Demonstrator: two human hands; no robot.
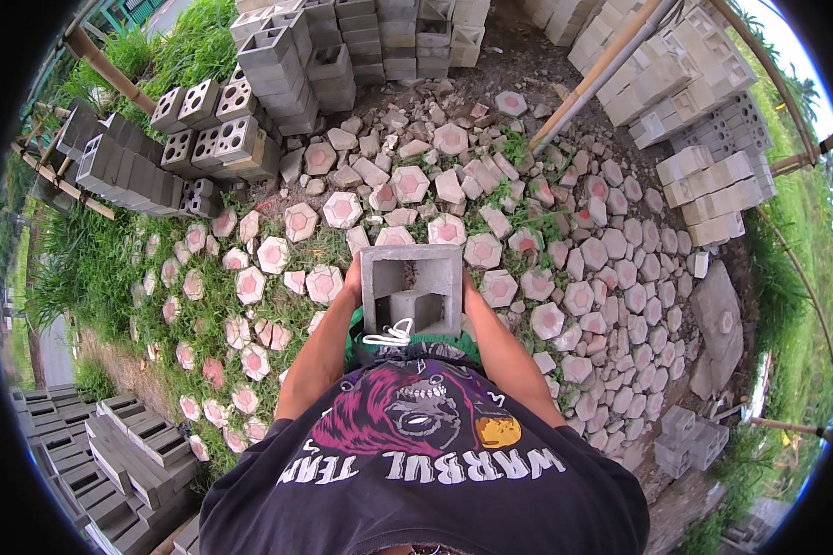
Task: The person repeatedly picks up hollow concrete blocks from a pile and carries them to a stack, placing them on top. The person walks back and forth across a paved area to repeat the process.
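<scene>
A grey hollow concrete block point(370, 287) with a square outer rim is held up in front of my waist. My left hand point(353, 280) grips its left side and my right hand point(469, 289) grips the right side. Most of my fingers are hidden behind its walls. Within the opening a smaller grey block-like part point(416, 307) shows, with a strip of brownish ground above it. A white drawstring point(391, 333) from my green shorts lies against the block's near edge.
Hexagonal pavers point(410, 184) with reddish centres and rubble cover the grassy ground. Stacked hollow blocks point(273, 69) stand at the far left, more stacks point(713, 194) at the right, and others point(139, 444) at the near left. A slanting bamboo pole point(597, 79) rises ahead.
</scene>
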